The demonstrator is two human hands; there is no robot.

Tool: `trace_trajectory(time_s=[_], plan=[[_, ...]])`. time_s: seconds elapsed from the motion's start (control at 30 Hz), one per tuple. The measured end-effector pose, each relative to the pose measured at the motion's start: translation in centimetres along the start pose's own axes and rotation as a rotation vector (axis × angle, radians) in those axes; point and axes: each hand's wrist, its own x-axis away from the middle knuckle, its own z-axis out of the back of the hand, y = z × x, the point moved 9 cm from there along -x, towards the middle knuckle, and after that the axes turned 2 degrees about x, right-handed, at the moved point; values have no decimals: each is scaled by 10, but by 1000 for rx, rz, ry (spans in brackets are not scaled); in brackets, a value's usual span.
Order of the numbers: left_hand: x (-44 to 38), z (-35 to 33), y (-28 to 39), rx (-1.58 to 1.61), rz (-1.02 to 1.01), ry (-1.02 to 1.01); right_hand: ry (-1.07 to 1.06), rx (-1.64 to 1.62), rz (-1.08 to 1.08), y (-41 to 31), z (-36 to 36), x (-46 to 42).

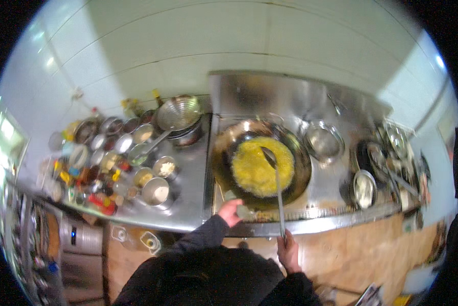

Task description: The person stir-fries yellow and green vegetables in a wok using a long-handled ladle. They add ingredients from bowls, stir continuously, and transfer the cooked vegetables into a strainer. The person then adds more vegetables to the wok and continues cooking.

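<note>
A large dark wok [301, 164] stands on the steel range in front of me, with bubbling yellow liquid [248, 168] in its bottom. My right hand [289, 250] grips the handle end of a long metal ladle [278, 187]. The ladle's bowl lies in the yellow liquid. At the wok's near left rim, my left hand [230, 212] is closed around a pale, cloth-like piece [246, 212]; blur hides its exact kind. Whether the fingers also grip the wok itself cannot be made out.
A perforated strainer [180, 111] rests over a pot at the back left. Metal bowls of ingredients [156, 191], bottles and jars crowd the left counter [186, 191]. Right of the wok sit a round metal basin [323, 141] and an oval metal dish [364, 189] with pale contents.
</note>
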Motion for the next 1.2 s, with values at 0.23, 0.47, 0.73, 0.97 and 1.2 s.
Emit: trace_trajectory(time_s=[0.23,0.47,0.73,0.97,1.2], plan=[[79,-24,28,-48,-21,-112,-18,-102,-128,-28,36,10],[128,4,106,9,-52,77,-44,-51,85,-92,-4,-7],[208,19,260,-109,-210,118,-208,-11,326,-216,-98,-37],[247,58,379,-166,-336,110,-352,-142,482,-318,-168,-54],[259,86,464,-238,-343,49,-438,-98,584,-349,-206,-69]])
